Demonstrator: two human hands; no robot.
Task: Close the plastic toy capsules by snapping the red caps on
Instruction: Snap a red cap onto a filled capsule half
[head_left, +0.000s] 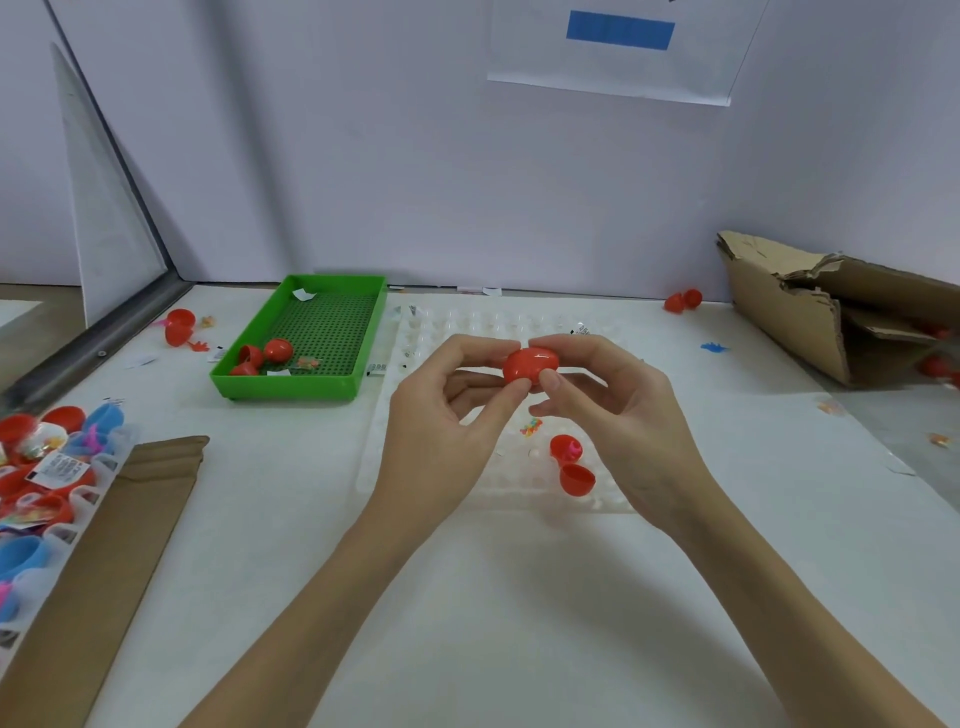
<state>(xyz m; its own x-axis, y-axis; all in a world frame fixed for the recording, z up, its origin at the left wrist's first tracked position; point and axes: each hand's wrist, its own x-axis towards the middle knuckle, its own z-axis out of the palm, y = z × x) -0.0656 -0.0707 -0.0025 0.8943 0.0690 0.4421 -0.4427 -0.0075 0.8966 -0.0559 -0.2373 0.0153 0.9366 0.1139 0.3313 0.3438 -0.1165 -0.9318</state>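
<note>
Holding a red capsule (531, 366) between them, the left hand (451, 415) and the right hand (613, 410) are raised above the clear dimpled tray (441, 332) in the middle of the white bench (467, 597). The fingers (511, 396) of each hand pinch the capsule from its own side (thumbs near, forefingers far). Whether its two halves are fully snapped I cannot tell. On the tray, near and right of the hands, lie two open red halves (575, 478). A green tray (291, 382) at far left holds some red pieces (277, 350). At the near left edge stands a bin of red and blue capsules (31, 467) beside brown cardboard (104, 545). A torn carton (810, 312) lies far right.
</note>
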